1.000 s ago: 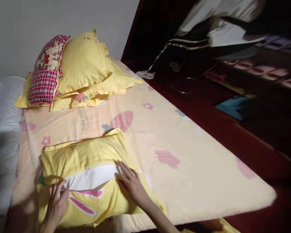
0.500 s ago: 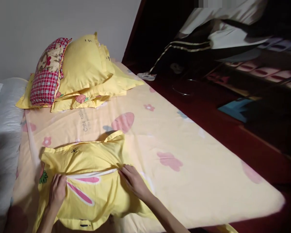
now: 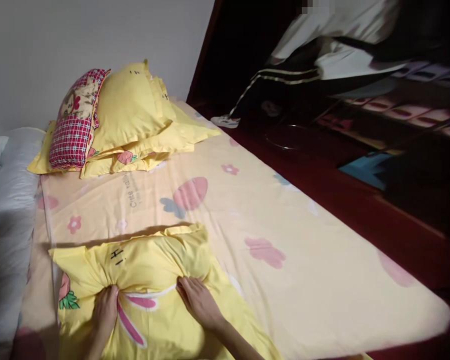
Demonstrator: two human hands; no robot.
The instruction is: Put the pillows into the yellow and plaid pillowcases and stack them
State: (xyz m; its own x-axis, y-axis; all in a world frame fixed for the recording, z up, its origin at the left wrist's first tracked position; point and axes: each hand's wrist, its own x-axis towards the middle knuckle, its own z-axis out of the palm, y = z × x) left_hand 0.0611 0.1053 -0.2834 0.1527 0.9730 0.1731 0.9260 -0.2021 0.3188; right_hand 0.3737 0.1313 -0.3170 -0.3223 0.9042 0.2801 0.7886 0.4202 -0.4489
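A yellow pillowcase [image 3: 150, 260] with pink-and-white rabbit ears and a carrot print lies near the front of the bed. My left hand [image 3: 107, 310] is closed on its fabric, just left of the rabbit ears. On the right, my right hand [image 3: 198, 300] pinches the same cloth, with a white strip stretched between the two hands. The far part of the case bulges up, its seams bunched around my fingers. Whether a pillow is inside cannot be seen. The near edge runs out of the picture.
At the head end, a red plaid cushion [image 3: 69, 145] leans on a pile of yellow pillows [image 3: 129, 110]. The patterned sheet [image 3: 225, 220] covers the bed. Grey-white bedding [image 3: 7, 230] lies at the left. Beyond the bed's right side, a person [image 3: 345, 50] sits near a shoe rack [image 3: 408, 112].
Both hands have moved nearer to me with the cloth gripped. The pillowcase has shifted toward me, its far part now puffier and its near edge out of view.
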